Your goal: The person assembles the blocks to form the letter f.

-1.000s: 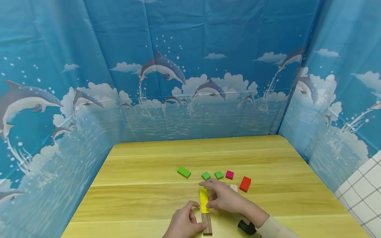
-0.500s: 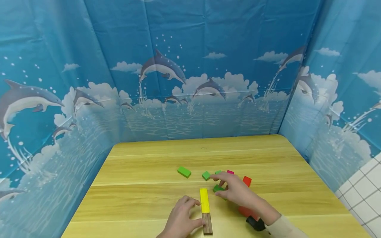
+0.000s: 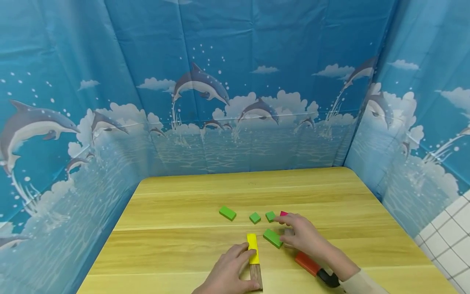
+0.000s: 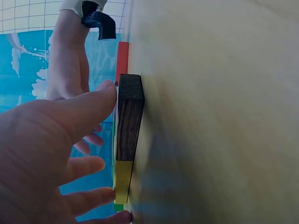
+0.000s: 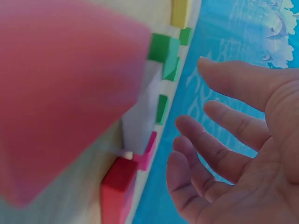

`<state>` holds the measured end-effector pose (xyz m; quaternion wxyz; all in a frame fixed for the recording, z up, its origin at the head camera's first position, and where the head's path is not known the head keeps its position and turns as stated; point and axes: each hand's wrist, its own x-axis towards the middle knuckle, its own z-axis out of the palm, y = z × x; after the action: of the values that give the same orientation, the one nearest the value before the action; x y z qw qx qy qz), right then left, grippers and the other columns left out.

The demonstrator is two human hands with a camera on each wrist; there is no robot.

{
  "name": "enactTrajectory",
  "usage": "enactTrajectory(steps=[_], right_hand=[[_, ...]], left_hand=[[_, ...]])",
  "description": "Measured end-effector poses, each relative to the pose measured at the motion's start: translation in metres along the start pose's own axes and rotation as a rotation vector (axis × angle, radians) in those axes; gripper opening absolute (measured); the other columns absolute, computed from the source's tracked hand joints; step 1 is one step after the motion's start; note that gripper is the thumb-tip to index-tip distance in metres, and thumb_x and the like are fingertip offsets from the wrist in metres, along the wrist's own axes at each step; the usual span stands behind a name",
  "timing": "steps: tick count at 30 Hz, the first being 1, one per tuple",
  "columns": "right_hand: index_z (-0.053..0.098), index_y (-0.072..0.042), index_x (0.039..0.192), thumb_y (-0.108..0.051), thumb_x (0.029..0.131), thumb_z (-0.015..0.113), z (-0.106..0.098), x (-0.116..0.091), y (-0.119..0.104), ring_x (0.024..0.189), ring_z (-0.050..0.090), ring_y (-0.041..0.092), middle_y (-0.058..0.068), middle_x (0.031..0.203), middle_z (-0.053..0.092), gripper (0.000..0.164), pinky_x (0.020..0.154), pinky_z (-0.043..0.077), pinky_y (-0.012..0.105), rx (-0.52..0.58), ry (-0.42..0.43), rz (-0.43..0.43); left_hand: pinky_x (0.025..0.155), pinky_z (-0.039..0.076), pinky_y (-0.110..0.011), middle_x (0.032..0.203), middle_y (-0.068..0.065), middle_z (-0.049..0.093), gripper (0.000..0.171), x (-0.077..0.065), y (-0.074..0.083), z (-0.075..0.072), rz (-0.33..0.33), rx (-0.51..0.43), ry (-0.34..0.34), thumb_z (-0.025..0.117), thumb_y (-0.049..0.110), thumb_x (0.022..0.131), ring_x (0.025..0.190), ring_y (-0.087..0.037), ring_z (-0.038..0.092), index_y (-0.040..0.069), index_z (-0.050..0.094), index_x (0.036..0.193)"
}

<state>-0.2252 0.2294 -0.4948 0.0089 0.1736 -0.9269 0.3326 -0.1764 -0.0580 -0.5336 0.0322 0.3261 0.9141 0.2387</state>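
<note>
My left hand (image 3: 230, 270) rests beside two blocks standing end to end: a yellow block (image 3: 252, 240) and a dark brown wooden block (image 3: 255, 271). In the left wrist view its thumb touches the brown block's edge, and its fingers are spread along the yellow one. My right hand (image 3: 305, 237) hovers at the right over a pale block (image 3: 289, 232), which it partly covers. Loosely bent, its fingers (image 5: 219, 154) hold nothing in the right wrist view. Just left of that hand lies a green oblong block (image 3: 272, 237).
Farther back lie another green oblong block (image 3: 227, 212), two small green blocks (image 3: 255, 217) and a small magenta block (image 3: 283, 213). A red block (image 3: 307, 263) lies under the right forearm; another red block (image 5: 119, 186) shows in the right wrist view. Printed dolphin curtains surround the table.
My right hand has left the yellow block and moved right. A green oblong block and a nearer red block have come into sight. My left fingers have moved onto the yellow block.
</note>
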Motion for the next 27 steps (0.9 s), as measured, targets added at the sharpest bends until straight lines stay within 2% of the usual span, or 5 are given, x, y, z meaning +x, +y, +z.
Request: enactTrajectory(steps=[1,4,11,18,27], right_hand=[[0.067,-0.017,0.132,-0.016,0.082,0.084,0.000,-0.001,0.002,0.116,0.057,0.026,0.001,0.127,0.065,0.052,0.092,0.050,0.049,-0.019,0.007,0.008],[0.068,-0.017,0.132,-0.017,0.082,0.083,0.000,-0.004,0.008,0.112,0.054,0.024,-0.002,0.125,0.064,0.052,0.092,0.048,0.047,-0.049,0.011,0.025],[0.067,-0.015,0.132,-0.021,0.079,0.087,0.001,-0.009,0.019,0.091,0.048,0.018,-0.006,0.107,0.063,0.058,0.070,0.043,0.029,-0.129,0.008,0.007],[0.069,-0.012,0.130,-0.032,0.075,0.090,0.000,-0.014,0.021,0.095,0.049,0.016,-0.004,0.115,0.065,0.062,0.073,0.046,0.031,-0.215,0.011,-0.029],[0.072,-0.009,0.123,-0.030,0.072,0.092,0.001,-0.016,0.019,0.093,0.047,0.015,-0.001,0.114,0.066,0.059,0.070,0.047,0.029,-0.262,0.018,-0.043]], left_hand=[[0.104,0.042,-0.055,0.155,-0.004,0.041,0.082,0.000,0.000,0.000,0.006,0.007,0.002,0.068,0.070,0.082,0.138,-0.025,0.043,0.025,0.051,0.147],[0.104,0.042,-0.057,0.157,-0.004,0.039,0.083,0.001,0.000,0.001,0.011,0.021,0.001,0.068,0.070,0.082,0.138,-0.027,0.042,0.024,0.050,0.148],[0.102,0.043,-0.058,0.158,-0.005,0.038,0.090,0.002,0.000,0.001,0.028,0.079,-0.022,0.061,0.078,0.080,0.138,-0.032,0.043,0.024,0.047,0.151],[0.099,0.045,-0.055,0.158,-0.004,0.038,0.092,0.003,0.000,0.003,0.032,0.140,-0.020,0.060,0.081,0.078,0.136,-0.029,0.044,0.023,0.051,0.149],[0.097,0.046,-0.053,0.158,-0.003,0.039,0.092,0.003,0.002,0.002,0.028,0.183,-0.028,0.059,0.083,0.076,0.135,-0.026,0.045,0.025,0.052,0.147]])
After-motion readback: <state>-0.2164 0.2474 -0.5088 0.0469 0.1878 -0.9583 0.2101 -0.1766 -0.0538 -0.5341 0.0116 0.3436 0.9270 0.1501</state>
